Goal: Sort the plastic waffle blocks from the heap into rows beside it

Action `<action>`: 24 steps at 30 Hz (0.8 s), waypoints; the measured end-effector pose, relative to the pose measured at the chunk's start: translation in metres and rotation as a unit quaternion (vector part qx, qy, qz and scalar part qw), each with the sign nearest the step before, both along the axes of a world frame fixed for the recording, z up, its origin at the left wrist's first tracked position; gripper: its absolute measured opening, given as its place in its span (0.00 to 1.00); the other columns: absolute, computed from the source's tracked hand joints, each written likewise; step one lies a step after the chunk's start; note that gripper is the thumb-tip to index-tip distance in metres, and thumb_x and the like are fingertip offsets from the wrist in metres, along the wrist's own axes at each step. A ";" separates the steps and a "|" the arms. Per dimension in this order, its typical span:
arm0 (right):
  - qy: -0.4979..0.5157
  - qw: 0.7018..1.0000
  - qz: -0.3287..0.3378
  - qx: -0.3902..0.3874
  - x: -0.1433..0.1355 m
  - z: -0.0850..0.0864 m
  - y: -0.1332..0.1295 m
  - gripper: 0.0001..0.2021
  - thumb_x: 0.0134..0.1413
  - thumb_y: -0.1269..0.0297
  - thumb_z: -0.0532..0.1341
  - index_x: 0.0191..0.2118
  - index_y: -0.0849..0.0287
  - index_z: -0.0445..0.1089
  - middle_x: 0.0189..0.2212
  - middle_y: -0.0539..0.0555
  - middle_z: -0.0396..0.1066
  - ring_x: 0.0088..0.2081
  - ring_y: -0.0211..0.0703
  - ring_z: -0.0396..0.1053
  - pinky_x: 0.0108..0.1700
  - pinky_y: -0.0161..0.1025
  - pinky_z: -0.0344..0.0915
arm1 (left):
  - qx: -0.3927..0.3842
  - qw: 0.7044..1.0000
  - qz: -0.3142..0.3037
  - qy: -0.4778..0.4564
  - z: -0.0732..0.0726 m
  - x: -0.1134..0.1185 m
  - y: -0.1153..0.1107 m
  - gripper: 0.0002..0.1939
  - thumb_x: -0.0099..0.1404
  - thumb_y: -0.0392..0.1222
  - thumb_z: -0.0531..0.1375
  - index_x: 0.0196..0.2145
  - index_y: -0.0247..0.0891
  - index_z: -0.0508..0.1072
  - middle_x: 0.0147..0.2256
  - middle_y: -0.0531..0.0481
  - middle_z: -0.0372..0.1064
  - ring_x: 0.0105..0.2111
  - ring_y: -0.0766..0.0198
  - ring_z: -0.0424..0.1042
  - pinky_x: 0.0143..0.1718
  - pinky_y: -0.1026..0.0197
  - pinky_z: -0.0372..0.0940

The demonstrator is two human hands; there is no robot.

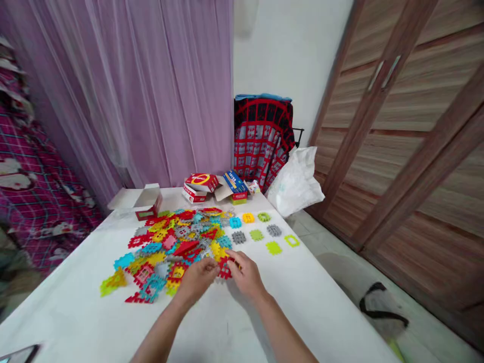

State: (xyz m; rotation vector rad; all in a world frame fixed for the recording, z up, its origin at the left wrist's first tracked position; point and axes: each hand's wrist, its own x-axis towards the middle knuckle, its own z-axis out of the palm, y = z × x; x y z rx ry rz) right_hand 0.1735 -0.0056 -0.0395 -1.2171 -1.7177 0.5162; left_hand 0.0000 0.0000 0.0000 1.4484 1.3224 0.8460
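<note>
My right hand [246, 275] has its fingers curled at the right edge of a red notched plastic building tile [225, 268]. Just left of that tile, my left hand [198, 278] is closed, fingertips together; whatever it pinches, if anything, is hidden. Both hands are at the near right side of a loose pile of interlocking tiles [177, 237] in red, yellow, blue, grey and green. Right of the pile, several tiles lie apart on the table, among them a blue tile [235, 222], a grey tile [239, 237] and a green square tile [274, 247].
On the white table [94, 312], an open box [148, 201] stands back left. A red box [200, 186] and a blue box [235, 184] are at the back. A white bag [297, 184] sits beyond the right edge. Wooden cupboard doors [408, 126] are on the right.
</note>
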 end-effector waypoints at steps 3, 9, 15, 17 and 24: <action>-0.036 0.999 0.002 0.021 0.006 0.007 -0.004 0.19 0.53 0.68 0.58 0.52 0.56 0.70 0.49 0.57 0.72 0.51 0.45 0.69 0.55 0.43 0.66 | -0.016 1.000 0.018 -0.005 -0.007 0.006 0.002 0.16 0.47 0.56 0.61 0.25 0.40 0.69 0.18 0.58 0.65 0.19 0.68 0.65 0.16 0.68 0.54; -0.178 0.983 0.035 -0.036 0.020 0.028 -0.013 0.30 0.49 0.68 0.63 0.60 0.58 0.62 0.54 0.59 0.67 0.55 0.48 0.66 0.56 0.43 0.64 | -0.044 0.999 0.020 -0.026 -0.014 0.016 0.001 0.19 0.48 0.60 0.61 0.26 0.40 0.69 0.19 0.57 0.65 0.19 0.67 0.68 0.15 0.69 0.54; -0.259 0.963 0.055 -0.048 0.037 0.035 -0.008 0.21 0.49 0.67 0.64 0.52 0.56 0.67 0.47 0.55 0.69 0.48 0.45 0.68 0.50 0.38 0.65 | -0.011 1.000 0.027 -0.012 -0.018 0.019 0.000 0.19 0.50 0.59 0.61 0.29 0.39 0.72 0.23 0.53 0.72 0.19 0.65 0.70 0.14 0.67 0.58; -0.269 0.961 0.037 -0.050 0.054 0.034 0.002 0.21 0.50 0.66 0.64 0.52 0.57 0.67 0.47 0.56 0.69 0.48 0.44 0.68 0.49 0.37 0.64 | 0.023 0.999 0.045 -0.006 -0.019 0.011 -0.002 0.20 0.52 0.58 0.60 0.34 0.40 0.74 0.27 0.52 0.75 0.22 0.63 0.73 0.19 0.64 0.64; -0.391 0.912 0.019 -0.123 0.110 0.035 0.038 0.16 0.50 0.65 0.64 0.47 0.61 0.71 0.44 0.59 0.71 0.46 0.48 0.70 0.49 0.40 0.64 | 0.294 0.940 0.115 0.132 -0.042 -0.042 -0.022 0.16 0.62 0.52 0.56 0.43 0.43 0.75 0.34 0.50 0.80 0.30 0.61 0.79 0.32 0.62 0.72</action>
